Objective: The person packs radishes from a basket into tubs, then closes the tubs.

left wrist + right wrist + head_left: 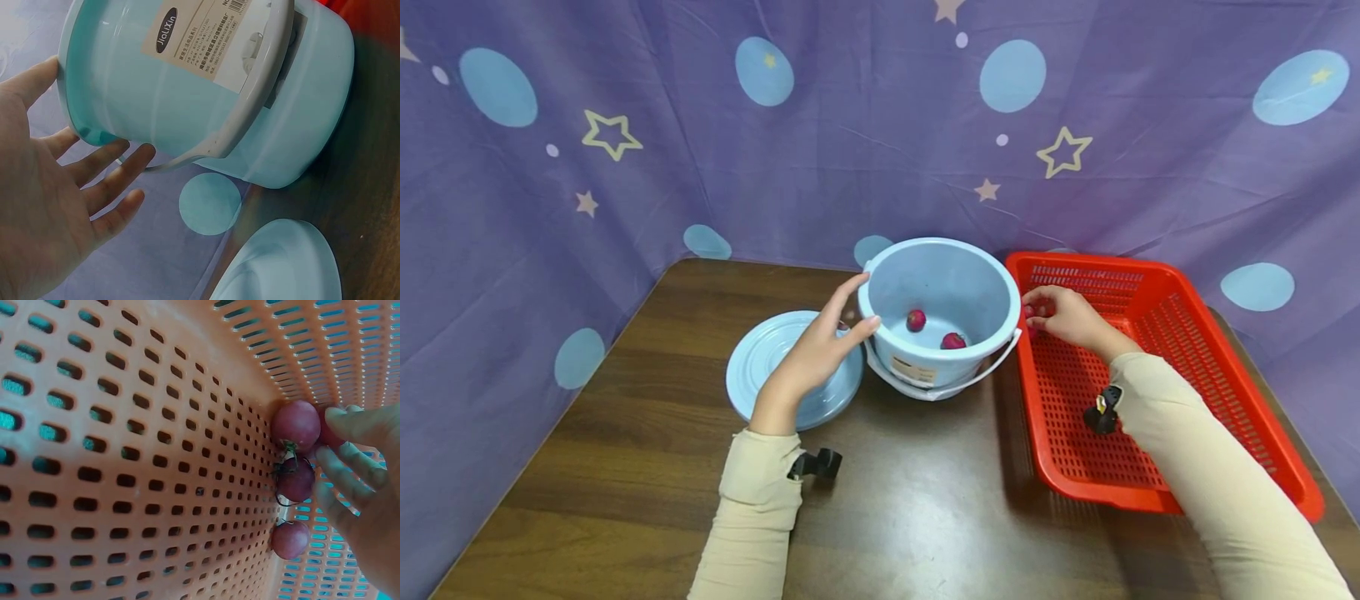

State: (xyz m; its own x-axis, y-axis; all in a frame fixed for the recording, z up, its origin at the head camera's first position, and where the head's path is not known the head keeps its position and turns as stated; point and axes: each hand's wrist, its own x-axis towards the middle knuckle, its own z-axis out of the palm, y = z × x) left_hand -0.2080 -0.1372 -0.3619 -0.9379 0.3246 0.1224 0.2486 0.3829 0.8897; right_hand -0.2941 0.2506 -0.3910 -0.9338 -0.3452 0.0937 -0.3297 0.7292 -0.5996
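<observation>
My left hand (820, 350) rests lightly at the left side of a pale blue bucket (917, 367), fingers spread and nearly straight at its rim. Two small red tomatoes, one at the left (916, 320) and one nearer the front (953, 341), lie on the bucket's floor. Inside the red basket (1045, 454), my right hand (1067, 318) is at the wall beside the bucket. Its thumb and fingers pinch a tomato (329, 428), partly hidden behind the thumb. Several more tomatoes (296, 426) with green stem ends lie along the basket's bottom edge there.
A round pale blue lid (752, 358) lies on the brown wooden table (647, 500), left of the bucket and partly under my left arm. The bucket's white handle (1000, 362) hangs down at its front. A purple patterned cloth (865, 150) hangs behind the table.
</observation>
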